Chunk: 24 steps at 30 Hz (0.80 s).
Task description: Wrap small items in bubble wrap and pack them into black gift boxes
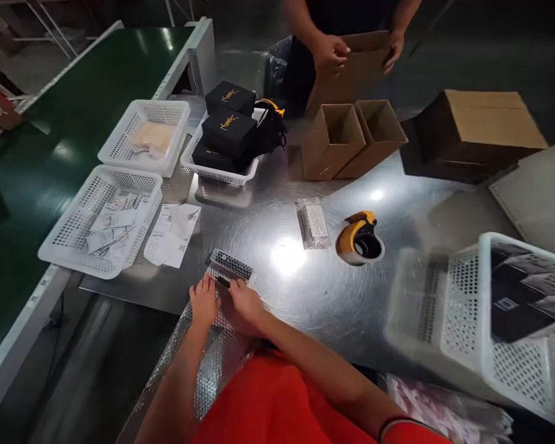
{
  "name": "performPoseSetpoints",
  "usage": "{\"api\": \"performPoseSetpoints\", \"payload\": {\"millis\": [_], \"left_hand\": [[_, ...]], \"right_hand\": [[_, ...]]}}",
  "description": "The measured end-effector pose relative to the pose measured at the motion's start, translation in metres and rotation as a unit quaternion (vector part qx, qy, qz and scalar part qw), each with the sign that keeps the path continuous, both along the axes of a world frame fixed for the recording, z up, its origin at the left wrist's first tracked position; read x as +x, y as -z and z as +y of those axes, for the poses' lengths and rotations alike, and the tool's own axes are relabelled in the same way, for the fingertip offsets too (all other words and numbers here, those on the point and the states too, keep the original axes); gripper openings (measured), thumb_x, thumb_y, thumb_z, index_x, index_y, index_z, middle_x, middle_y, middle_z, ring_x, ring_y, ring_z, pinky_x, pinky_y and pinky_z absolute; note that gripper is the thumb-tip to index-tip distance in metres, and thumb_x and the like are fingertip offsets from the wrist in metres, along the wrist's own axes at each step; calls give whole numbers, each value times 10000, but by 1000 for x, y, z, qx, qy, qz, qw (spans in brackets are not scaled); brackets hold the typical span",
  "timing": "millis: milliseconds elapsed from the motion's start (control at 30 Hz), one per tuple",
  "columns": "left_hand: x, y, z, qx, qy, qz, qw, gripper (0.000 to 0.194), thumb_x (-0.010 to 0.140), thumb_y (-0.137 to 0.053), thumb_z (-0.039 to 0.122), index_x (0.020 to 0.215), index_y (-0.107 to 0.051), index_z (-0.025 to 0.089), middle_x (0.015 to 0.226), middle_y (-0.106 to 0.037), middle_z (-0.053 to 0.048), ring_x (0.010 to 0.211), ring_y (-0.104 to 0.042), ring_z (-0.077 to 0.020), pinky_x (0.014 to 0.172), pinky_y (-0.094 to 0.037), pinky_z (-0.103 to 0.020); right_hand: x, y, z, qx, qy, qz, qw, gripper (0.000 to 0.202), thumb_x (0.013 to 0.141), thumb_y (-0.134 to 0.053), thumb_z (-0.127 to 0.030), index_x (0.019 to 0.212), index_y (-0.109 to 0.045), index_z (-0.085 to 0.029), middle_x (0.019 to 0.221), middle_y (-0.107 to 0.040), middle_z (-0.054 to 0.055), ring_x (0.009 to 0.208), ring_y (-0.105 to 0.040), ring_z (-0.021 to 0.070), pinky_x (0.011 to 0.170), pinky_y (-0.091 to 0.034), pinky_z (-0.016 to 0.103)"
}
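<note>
A sheet of bubble wrap (208, 357) runs from the table's near edge down by my body. On the table, its far end meets a small box with a dark-and-white pattern (231, 264). My left hand (205, 302) has its fingers closed on the wrap at the box's near side. Beside it, my right hand (246, 300) grips a slim black object (222, 282) that points toward the left fingertips; its exact kind is too small to tell. Further off lie a bubble-wrapped packet (312, 223) and a tape roll (361, 240) with an orange-and-black part.
White baskets hold paper slips (113, 225), a pale packet (152, 139) and black boxes (229, 126). Printed sheets (172, 234) lie nearby. Opposite, a person's hands (330, 55) handle cardboard behind open cartons (335, 145). A white crate (465, 302) stands right; a green conveyor (87, 86) runs left.
</note>
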State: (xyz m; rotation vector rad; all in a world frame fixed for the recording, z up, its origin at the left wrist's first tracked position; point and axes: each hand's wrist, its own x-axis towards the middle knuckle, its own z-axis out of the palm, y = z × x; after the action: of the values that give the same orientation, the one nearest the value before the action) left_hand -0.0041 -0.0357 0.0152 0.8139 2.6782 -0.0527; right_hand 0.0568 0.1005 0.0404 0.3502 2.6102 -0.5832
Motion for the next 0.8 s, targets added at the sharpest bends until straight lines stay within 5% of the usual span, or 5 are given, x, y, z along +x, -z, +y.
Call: {"api": "performPoseSetpoints", "payload": {"millis": [167,500,633,800], "left_hand": [[0,3,0,8,-25,-22,999,677,794,-539,145,1467,-470,173,1611,-360,-120,1399,-427,-300,1165,-300,-598],[-1,5,-4,7,-41,-46,998,668,864,-545,239,1517,-403,255,1639,-304,-88,1428,-384,-318,1180,-186,-686],[-3,4,-6,-8,-36,-59,998,653,905,-511,296,1540,-363,256,1649,-266,-90,1446,-359,-329,1178,-168,-695],[-3,5,-8,-26,-31,-65,997,648,924,-478,324,1550,-343,223,1657,-232,-99,1468,-330,-339,1179,-184,-685]], "right_hand": [[-36,13,-12,44,-26,-21,998,319,1036,-300,-192,1261,-520,-143,1149,-637,167,918,-726,228,703,-572,313],[-26,18,-4,62,-50,-38,996,353,973,-394,-103,1310,-487,-149,1128,-651,166,929,-720,223,737,-552,291],[23,11,34,62,-42,-55,996,336,950,-407,-67,1254,-528,-143,1078,-660,133,863,-713,216,707,-523,283],[158,5,120,84,10,-107,991,319,934,-404,-65,1160,-587,-195,1019,-668,120,782,-714,223,627,-480,292]]}}
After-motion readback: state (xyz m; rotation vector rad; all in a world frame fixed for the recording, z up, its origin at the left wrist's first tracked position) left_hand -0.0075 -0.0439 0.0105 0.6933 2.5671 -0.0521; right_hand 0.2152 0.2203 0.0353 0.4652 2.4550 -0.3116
